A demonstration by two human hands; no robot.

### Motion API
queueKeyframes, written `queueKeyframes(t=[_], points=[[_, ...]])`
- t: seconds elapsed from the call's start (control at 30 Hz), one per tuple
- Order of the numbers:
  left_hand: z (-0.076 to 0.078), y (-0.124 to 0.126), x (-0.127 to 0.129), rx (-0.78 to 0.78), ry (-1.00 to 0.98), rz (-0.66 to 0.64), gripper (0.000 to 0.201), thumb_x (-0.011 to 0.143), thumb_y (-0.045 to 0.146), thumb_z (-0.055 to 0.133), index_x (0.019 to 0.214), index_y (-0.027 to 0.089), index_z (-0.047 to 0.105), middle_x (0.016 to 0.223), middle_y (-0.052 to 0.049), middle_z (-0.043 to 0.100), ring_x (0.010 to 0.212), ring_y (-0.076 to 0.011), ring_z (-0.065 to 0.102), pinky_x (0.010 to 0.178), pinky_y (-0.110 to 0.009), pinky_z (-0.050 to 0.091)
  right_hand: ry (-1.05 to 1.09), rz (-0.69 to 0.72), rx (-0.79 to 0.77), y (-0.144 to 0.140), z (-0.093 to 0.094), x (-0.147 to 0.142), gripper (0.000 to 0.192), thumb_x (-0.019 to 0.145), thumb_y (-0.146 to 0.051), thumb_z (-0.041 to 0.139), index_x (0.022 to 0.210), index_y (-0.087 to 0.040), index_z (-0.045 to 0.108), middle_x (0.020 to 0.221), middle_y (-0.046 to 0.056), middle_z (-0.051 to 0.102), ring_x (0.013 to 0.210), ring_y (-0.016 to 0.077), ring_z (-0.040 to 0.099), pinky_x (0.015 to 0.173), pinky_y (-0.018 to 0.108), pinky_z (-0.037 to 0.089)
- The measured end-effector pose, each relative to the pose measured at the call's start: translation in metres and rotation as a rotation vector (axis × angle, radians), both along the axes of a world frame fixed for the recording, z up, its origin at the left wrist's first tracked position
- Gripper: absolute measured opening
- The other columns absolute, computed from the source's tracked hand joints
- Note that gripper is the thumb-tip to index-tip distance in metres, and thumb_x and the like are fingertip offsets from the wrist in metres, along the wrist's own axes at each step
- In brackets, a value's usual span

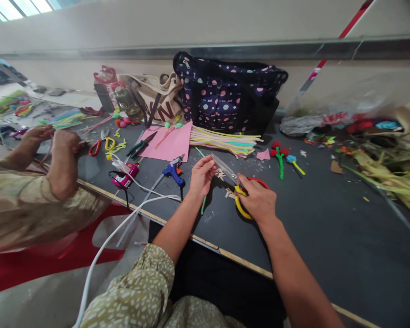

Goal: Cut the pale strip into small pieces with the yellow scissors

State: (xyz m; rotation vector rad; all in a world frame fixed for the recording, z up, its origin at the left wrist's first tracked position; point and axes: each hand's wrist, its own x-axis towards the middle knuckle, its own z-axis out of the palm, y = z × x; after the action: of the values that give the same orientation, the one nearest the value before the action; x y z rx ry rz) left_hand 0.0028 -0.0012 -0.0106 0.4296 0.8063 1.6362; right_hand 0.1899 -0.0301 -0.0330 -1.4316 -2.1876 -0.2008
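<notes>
My right hand (259,198) grips a pair of scissors (242,207) with red and yellow handles. Their blades point up and left, with the tips close to the fingertips of my left hand (203,175). Those left fingers are pinched together on a thin green pipe cleaner (203,206); one end shows above the hand and the other below, while its middle is hidden. Small pale cut pieces (230,193) lie on the dark table (314,246) beneath the blades.
Left of my hands are a blue glue gun (173,171), a pink device (125,175) with cables and green-handled pliers (141,145). Behind lie pink paper (179,146), yellow pipe cleaners (225,140) and a patterned bag (225,93). A co-worker's hands (56,136) are at far left.
</notes>
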Motion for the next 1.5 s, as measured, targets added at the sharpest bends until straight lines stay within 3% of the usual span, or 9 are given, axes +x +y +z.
queueKeyframes(t=[0.17,0.3,0.47,0.67,0.77,0.9,1.03,1.2,1.5], points=[[0.000,0.000,0.000,-0.044,0.020,0.012,0.029,0.059,0.018,0.081,0.085,0.017,0.070,0.068,0.003,0.067,0.056,-0.0050,0.059,0.061,-0.019,0.050,0.005,-0.005,-0.082,-0.001,0.000,0.000,0.041,0.086,-0.035,0.054,0.124,-0.025,0.064,0.086,0.003,0.072,0.071,0.0138,0.060,0.057,0.027,0.030],[0.003,0.001,-0.001,-0.046,0.022,-0.007,0.030,0.060,0.017,0.080,0.088,0.017,0.071,0.073,0.002,0.068,0.057,-0.0040,0.059,0.061,-0.018,0.050,0.159,-0.005,-0.152,0.002,-0.001,0.003,0.046,0.082,-0.032,0.054,0.127,-0.025,0.060,0.099,0.003,0.072,0.083,0.0159,0.064,0.064,0.026,0.041],[0.001,0.002,-0.001,-0.038,0.050,0.015,0.033,0.060,0.018,0.080,0.092,0.018,0.071,0.075,0.002,0.068,0.058,-0.0039,0.058,0.062,-0.018,0.049,0.221,-0.109,-0.214,0.008,0.003,0.012,0.043,0.079,-0.031,0.055,0.121,-0.026,0.059,0.098,0.002,0.070,0.088,0.0185,0.063,0.067,0.028,0.042],[-0.010,0.009,-0.006,0.011,0.303,0.275,0.019,0.065,0.023,0.076,0.082,0.017,0.070,0.070,0.002,0.063,0.056,-0.0057,0.052,0.056,-0.019,0.045,0.304,-0.238,-0.167,0.017,0.000,0.025,0.033,0.078,-0.035,0.056,0.108,-0.027,0.063,0.087,0.001,0.069,0.080,0.0180,0.062,0.062,0.027,0.036],[-0.014,0.013,-0.011,0.010,0.461,0.311,0.013,0.067,0.022,0.072,0.079,0.018,0.071,0.069,0.002,0.063,0.057,-0.0079,0.051,0.055,-0.021,0.043,0.337,-0.264,-0.145,0.019,-0.002,0.028,0.031,0.076,-0.035,0.057,0.105,-0.026,0.064,0.085,0.001,0.068,0.078,0.0182,0.062,0.061,0.027,0.036],[-0.019,0.013,-0.015,0.027,0.826,0.198,0.009,0.068,0.015,0.068,0.074,0.020,0.074,0.070,0.000,0.067,0.062,-0.0110,0.053,0.065,-0.023,0.043,0.346,-0.263,-0.138,0.020,-0.002,0.029,0.035,0.077,-0.035,0.057,0.110,-0.026,0.063,0.086,0.002,0.069,0.079,0.0188,0.063,0.062,0.028,0.037],[-0.022,0.010,-0.013,0.073,1.122,0.018,0.019,0.068,0.008,0.065,0.074,0.023,0.075,0.075,-0.001,0.071,0.069,-0.0159,0.058,0.074,-0.028,0.043,0.352,-0.256,-0.135,0.021,-0.005,0.029,0.037,0.078,-0.038,0.055,0.112,-0.025,0.063,0.085,0.003,0.069,0.077,0.0193,0.062,0.062,0.028,0.039],[-0.025,0.008,-0.011,0.097,1.414,-0.016,0.020,0.072,0.010,0.063,0.079,0.026,0.074,0.086,-0.004,0.072,0.085,-0.0216,0.061,0.083,-0.034,0.043,0.363,-0.266,-0.127,0.021,-0.004,0.028,0.037,0.078,-0.037,0.055,0.112,-0.025,0.064,0.085,0.002,0.069,0.076,0.0183,0.062,0.063,0.028,0.039],[-0.025,0.008,-0.007,0.099,1.531,-0.066,0.014,0.073,0.014,0.067,0.081,0.025,0.072,0.084,-0.005,0.070,0.085,-0.0231,0.059,0.083,-0.034,0.042,0.361,-0.239,-0.145,0.020,-0.002,0.028,0.036,0.079,-0.036,0.056,0.112,-0.025,0.063,0.086,0.002,0.068,0.081,0.0183,0.062,0.067,0.028,0.041]])
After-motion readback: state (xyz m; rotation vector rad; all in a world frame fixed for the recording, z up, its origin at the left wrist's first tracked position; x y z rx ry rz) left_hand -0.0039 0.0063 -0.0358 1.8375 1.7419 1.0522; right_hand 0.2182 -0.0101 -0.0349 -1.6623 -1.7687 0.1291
